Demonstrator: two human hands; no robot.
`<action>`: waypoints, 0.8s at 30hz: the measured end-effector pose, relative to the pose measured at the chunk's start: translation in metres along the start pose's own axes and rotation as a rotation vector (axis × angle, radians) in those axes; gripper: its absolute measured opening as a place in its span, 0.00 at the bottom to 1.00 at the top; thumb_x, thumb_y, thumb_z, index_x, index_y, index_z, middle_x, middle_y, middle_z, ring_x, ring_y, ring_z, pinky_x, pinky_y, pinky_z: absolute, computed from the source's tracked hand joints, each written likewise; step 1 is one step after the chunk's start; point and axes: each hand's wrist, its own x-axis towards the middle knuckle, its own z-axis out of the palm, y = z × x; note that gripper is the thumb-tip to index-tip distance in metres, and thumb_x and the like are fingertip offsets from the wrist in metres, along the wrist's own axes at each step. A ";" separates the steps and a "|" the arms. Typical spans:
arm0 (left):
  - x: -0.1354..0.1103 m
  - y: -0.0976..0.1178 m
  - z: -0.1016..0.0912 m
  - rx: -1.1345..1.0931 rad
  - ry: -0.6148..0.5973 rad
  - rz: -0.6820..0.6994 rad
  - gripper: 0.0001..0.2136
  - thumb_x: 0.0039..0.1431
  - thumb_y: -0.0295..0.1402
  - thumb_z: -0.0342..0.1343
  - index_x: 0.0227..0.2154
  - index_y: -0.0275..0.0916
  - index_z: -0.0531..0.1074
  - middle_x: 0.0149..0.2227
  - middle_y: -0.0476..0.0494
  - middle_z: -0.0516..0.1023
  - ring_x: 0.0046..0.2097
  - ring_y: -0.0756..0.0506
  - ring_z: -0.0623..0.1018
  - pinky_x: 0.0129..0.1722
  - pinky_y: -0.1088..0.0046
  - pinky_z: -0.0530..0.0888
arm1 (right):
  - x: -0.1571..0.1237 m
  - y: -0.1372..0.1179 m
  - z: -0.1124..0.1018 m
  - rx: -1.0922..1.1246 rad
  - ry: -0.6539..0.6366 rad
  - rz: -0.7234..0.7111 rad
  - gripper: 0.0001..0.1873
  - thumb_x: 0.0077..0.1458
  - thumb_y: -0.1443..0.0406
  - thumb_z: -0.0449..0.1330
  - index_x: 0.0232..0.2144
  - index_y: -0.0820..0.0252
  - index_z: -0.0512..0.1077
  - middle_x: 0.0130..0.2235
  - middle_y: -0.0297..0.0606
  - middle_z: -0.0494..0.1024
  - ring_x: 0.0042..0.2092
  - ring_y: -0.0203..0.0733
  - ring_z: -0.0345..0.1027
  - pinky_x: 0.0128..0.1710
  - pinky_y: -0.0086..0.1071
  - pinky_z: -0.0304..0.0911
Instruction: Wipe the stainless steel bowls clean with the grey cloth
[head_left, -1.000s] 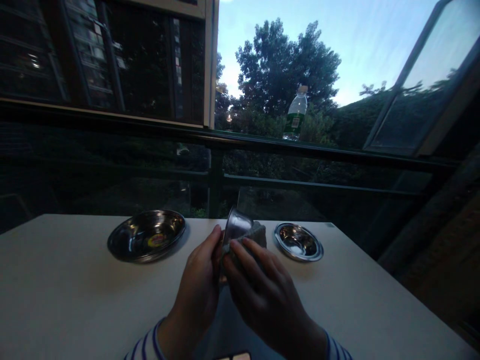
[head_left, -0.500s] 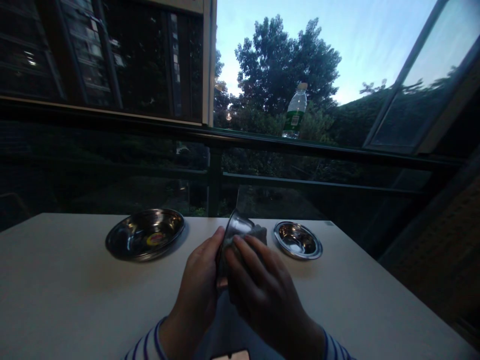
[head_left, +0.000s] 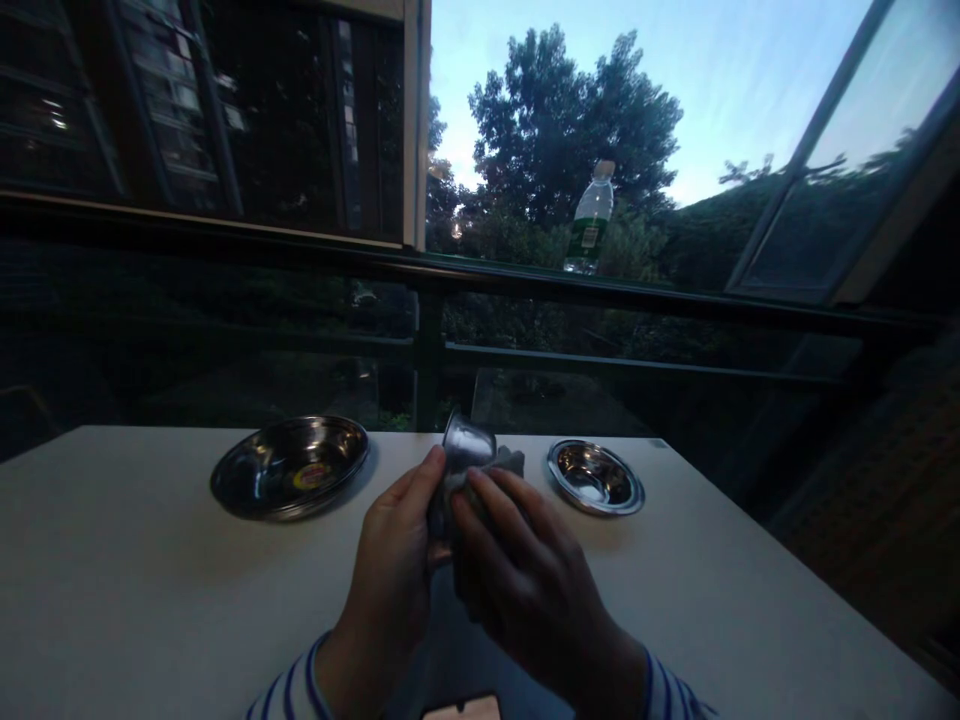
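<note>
Above the middle of the table, my left hand (head_left: pixel 394 560) grips a small metal bowl (head_left: pixel 469 440) by its edge, thumb at the rim. The bowl is tipped on its side. Pressed against its outer surface is a greyish cloth (head_left: pixel 506 462), bunched under the fingers of my right hand (head_left: pixel 525 570). My fingers and the cloth hide much of the bowl. On the table to the right sits a small shiny metal bowl (head_left: pixel 596 478). A wider metal dish (head_left: pixel 292 468) with a yellow and red sticker inside lies to the left.
The white table (head_left: pixel 187 600) ends at a dark railing (head_left: pixel 510 278) and window. A plastic bottle (head_left: pixel 590 222) with a green label stands on the ledge. A pinkish phone-like object (head_left: pixel 461 710) shows at the bottom edge.
The held bowl has turned, so more of its outer side faces me. My right hand and the cloth have shifted slightly along it. The other dishes stay put.
</note>
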 end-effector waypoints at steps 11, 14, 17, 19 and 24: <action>-0.005 0.004 0.003 0.054 0.030 0.031 0.13 0.45 0.40 0.60 0.29 0.34 0.74 0.23 0.48 0.76 0.24 0.50 0.74 0.20 0.77 0.71 | 0.004 0.014 -0.006 0.029 0.038 0.099 0.18 0.57 0.67 0.49 0.49 0.69 0.65 0.50 0.53 0.68 0.50 0.49 0.61 0.44 0.43 0.64; -0.004 0.005 0.002 0.029 0.022 0.045 0.12 0.45 0.39 0.60 0.27 0.34 0.74 0.23 0.49 0.75 0.24 0.52 0.73 0.21 0.80 0.69 | 0.003 0.005 -0.008 0.024 0.022 -0.022 0.18 0.56 0.67 0.51 0.49 0.66 0.66 0.51 0.49 0.68 0.51 0.49 0.59 0.45 0.43 0.63; -0.006 0.002 0.003 0.024 -0.035 0.020 0.12 0.46 0.39 0.59 0.28 0.34 0.74 0.24 0.48 0.76 0.25 0.51 0.74 0.24 0.79 0.70 | 0.004 0.007 -0.010 0.006 0.027 -0.013 0.19 0.55 0.67 0.52 0.50 0.64 0.66 0.52 0.46 0.68 0.51 0.49 0.58 0.46 0.44 0.61; -0.008 -0.001 0.004 0.041 -0.070 -0.015 0.13 0.47 0.40 0.59 0.31 0.34 0.74 0.24 0.47 0.76 0.26 0.50 0.75 0.25 0.77 0.71 | 0.006 0.013 -0.011 -0.003 0.022 0.069 0.19 0.56 0.66 0.50 0.50 0.65 0.65 0.51 0.48 0.68 0.51 0.49 0.58 0.47 0.46 0.61; -0.008 -0.003 0.003 0.103 -0.051 -0.035 0.15 0.47 0.41 0.58 0.33 0.34 0.74 0.25 0.47 0.76 0.27 0.49 0.75 0.27 0.75 0.72 | 0.005 0.016 -0.010 0.000 -0.006 0.104 0.19 0.57 0.66 0.49 0.50 0.68 0.65 0.51 0.49 0.67 0.51 0.51 0.58 0.47 0.46 0.60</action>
